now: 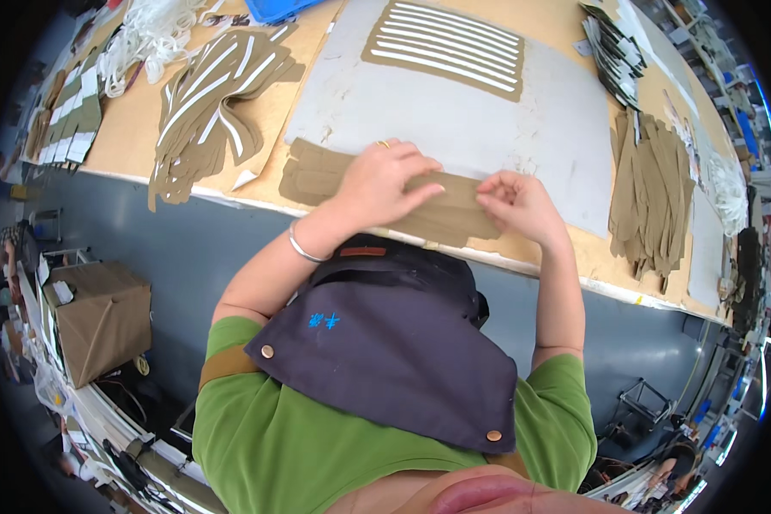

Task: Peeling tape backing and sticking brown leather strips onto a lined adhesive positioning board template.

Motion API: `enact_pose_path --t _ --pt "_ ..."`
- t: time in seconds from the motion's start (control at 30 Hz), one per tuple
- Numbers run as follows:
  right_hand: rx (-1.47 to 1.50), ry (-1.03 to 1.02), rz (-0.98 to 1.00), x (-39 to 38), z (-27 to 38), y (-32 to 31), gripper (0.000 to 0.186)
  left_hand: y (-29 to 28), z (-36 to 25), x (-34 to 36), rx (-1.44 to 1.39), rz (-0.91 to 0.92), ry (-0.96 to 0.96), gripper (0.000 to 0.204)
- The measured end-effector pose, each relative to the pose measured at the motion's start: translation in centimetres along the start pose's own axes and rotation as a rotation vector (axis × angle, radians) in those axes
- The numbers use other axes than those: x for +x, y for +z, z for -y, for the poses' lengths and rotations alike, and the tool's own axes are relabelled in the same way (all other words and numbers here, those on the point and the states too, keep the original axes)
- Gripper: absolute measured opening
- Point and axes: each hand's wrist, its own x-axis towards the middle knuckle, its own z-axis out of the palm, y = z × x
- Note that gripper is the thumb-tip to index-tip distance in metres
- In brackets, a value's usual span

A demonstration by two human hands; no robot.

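Flat olive-brown fabric strips lie side by side along the table's near edge, in front of me. My left hand rests on them, fingers stretched and thumb apart, with a ring and a silver bracelet on that arm. At the strips' right end, my right hand has its thumb and forefinger pinched together at the fabric edge. Beyond my hands, a brown panel of strips with white bands lies on a grey sheet.
Left of the sheet is a heap of brown strips with white bands; plain brown strips are piled at the right. White cord sits at the far left, dark pieces at the far right. A brown-covered box stands below left.
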Motion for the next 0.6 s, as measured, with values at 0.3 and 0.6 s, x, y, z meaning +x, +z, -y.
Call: enact_pose_path --t 0.3,0.6 --pt "-0.412 -0.401 -0.827 11.6 -2.5 -6.9 0.017 7.2 6.0 15.1 0.286 -0.047 0.161 0.01" --pt "-0.654 -0.397 -0.922 14.3 -5.3 -5.6 0.027 10.3 6.3 18.1 0.424 -0.145 0.025 0.01"
